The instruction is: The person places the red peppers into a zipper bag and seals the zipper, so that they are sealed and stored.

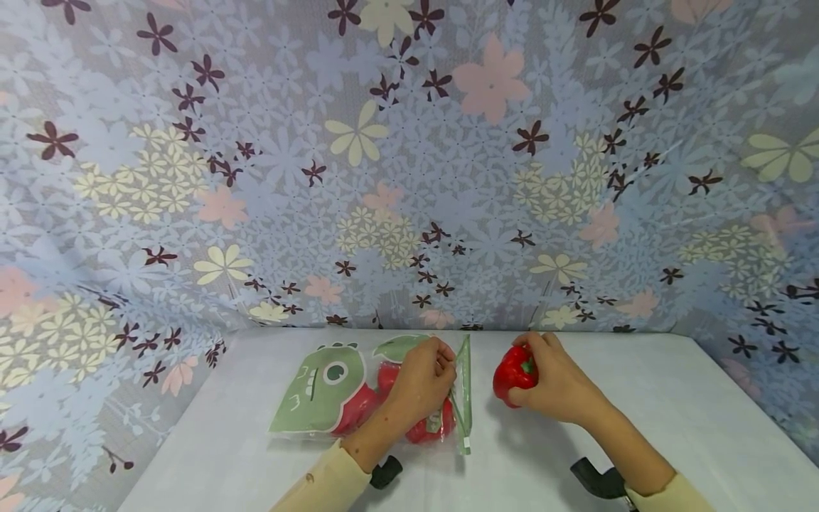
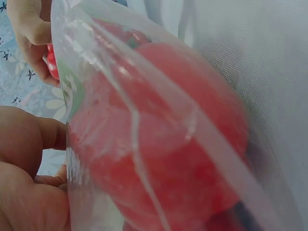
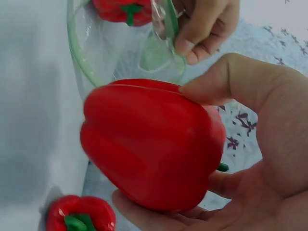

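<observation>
My right hand (image 1: pixel 555 382) is clamped round a red pepper (image 3: pixel 149 144) right of centre in the head view, outside the bag (image 1: pixel 315 398). My left hand (image 1: pixel 421 378) pinches the green edge of the bag's mouth, left of it. I judge the work partway: bagged peppers (image 3: pixel 108 10) show through the plastic, while mine and a second pepper (image 3: pixel 98 211), lower left in the right-wrist view, are outside. The mouth is unsealed; whether peppers go in or out, I cannot tell.

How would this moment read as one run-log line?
left grip: pinching edge of clear-and-green bag | right grip: holding red pepper outside bag | bag: open, red peppers inside
</observation>
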`<move>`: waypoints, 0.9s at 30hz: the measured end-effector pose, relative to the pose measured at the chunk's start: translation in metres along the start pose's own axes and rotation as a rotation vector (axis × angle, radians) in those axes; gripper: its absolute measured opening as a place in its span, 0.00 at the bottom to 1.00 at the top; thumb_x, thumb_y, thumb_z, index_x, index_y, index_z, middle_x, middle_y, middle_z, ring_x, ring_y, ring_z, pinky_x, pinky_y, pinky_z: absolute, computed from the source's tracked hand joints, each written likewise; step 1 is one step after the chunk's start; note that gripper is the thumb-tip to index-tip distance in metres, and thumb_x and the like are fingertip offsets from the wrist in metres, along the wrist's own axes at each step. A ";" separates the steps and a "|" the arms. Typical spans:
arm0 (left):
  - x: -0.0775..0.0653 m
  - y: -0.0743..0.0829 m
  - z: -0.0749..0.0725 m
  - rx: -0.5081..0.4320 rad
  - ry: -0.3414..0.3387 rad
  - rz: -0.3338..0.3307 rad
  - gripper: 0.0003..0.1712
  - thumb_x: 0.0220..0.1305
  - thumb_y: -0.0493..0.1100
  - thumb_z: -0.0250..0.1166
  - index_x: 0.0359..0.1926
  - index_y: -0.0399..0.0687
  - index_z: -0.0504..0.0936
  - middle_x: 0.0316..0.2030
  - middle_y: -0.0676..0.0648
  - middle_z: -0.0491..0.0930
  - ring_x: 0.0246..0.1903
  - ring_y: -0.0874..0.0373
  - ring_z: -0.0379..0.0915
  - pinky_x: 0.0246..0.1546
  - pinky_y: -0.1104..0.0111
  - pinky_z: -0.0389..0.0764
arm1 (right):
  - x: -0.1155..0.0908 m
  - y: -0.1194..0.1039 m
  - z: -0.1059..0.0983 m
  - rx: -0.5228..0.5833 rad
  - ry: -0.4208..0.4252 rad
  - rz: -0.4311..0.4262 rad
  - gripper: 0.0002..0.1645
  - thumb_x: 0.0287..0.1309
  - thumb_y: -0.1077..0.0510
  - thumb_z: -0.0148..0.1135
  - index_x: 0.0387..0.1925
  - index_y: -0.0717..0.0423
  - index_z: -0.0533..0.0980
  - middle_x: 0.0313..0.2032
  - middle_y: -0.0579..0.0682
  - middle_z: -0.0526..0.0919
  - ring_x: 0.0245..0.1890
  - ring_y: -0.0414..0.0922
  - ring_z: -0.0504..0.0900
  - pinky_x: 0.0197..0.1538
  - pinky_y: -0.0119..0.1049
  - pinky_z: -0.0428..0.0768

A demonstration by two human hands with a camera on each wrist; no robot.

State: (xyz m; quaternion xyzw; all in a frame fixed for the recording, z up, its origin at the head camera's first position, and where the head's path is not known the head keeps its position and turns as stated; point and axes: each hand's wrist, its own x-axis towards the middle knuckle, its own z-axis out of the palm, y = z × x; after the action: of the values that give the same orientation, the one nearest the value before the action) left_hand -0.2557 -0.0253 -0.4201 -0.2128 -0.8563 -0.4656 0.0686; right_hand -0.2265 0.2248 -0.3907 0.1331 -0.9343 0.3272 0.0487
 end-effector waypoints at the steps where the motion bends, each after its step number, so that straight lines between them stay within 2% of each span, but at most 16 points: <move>1: 0.000 0.000 0.000 -0.001 -0.002 0.001 0.02 0.73 0.34 0.64 0.44 0.43 0.80 0.34 0.51 0.79 0.28 0.65 0.74 0.30 0.73 0.80 | 0.000 0.000 0.002 0.015 0.007 0.000 0.50 0.37 0.56 0.84 0.63 0.60 0.69 0.59 0.63 0.73 0.57 0.63 0.76 0.43 0.55 0.89; 7: 0.000 0.000 0.000 -0.005 -0.007 0.000 0.02 0.73 0.34 0.64 0.44 0.42 0.80 0.34 0.51 0.79 0.29 0.65 0.74 0.31 0.73 0.80 | 0.003 -0.001 0.017 0.094 0.064 -0.007 0.55 0.34 0.57 0.85 0.65 0.59 0.67 0.62 0.61 0.72 0.60 0.63 0.75 0.45 0.55 0.89; 11: 0.000 0.000 0.000 -0.007 -0.011 -0.009 0.02 0.73 0.35 0.64 0.44 0.43 0.80 0.34 0.52 0.79 0.28 0.65 0.75 0.31 0.73 0.81 | 0.004 -0.001 0.026 0.117 0.106 -0.031 0.53 0.36 0.59 0.84 0.65 0.59 0.67 0.62 0.61 0.72 0.60 0.63 0.75 0.46 0.56 0.88; 15: 0.000 0.000 0.000 0.001 -0.013 -0.018 0.02 0.73 0.36 0.64 0.45 0.44 0.80 0.34 0.53 0.79 0.29 0.66 0.75 0.31 0.73 0.81 | 0.006 0.002 0.038 0.128 0.136 -0.090 0.49 0.40 0.62 0.82 0.65 0.60 0.68 0.61 0.60 0.73 0.59 0.61 0.76 0.50 0.58 0.87; 20: 0.001 -0.001 0.000 -0.001 -0.013 -0.012 0.03 0.72 0.35 0.64 0.44 0.45 0.80 0.34 0.52 0.79 0.29 0.66 0.75 0.30 0.73 0.81 | 0.007 0.005 0.049 0.151 0.131 -0.137 0.46 0.44 0.63 0.82 0.66 0.61 0.69 0.60 0.59 0.75 0.59 0.58 0.78 0.54 0.58 0.86; 27: 0.000 0.000 -0.001 -0.004 -0.023 -0.020 0.03 0.73 0.36 0.65 0.44 0.45 0.80 0.35 0.53 0.80 0.30 0.66 0.76 0.31 0.74 0.81 | 0.007 0.006 0.062 0.162 0.102 -0.126 0.46 0.49 0.60 0.83 0.67 0.62 0.68 0.60 0.57 0.76 0.60 0.54 0.78 0.59 0.54 0.84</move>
State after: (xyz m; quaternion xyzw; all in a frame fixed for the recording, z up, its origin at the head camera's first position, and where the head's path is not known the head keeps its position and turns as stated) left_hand -0.2558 -0.0258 -0.4198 -0.2095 -0.8583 -0.4654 0.0538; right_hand -0.2349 0.1893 -0.4412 0.1784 -0.8907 0.4044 0.1057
